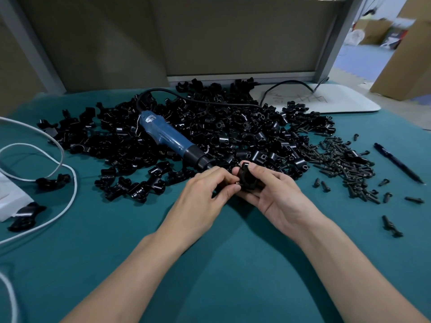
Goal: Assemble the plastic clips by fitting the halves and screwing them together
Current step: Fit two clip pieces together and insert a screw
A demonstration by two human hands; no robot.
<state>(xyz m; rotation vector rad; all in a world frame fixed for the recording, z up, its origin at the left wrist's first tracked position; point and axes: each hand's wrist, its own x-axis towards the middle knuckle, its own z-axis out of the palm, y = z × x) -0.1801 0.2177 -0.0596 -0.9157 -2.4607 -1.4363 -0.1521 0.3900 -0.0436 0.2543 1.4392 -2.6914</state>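
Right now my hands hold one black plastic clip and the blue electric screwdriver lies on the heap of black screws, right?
No. The head view shows the blue electric screwdriver lying on the heap of black plastic clip halves; the black screws are heaped further right. The left hand and right hand hold the black plastic clip.

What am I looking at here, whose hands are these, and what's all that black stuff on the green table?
There is no machine here. The one picture comes from a camera worn on a person's head, looking down at their own bare hands. The right hand holds a black clip, and the left hand pinches its side, where a small brass-coloured bit shows. Behind them lies a pile of black clip halves with a blue electric screwdriver on top. To the right are loose screws and a pen, all on the green table.
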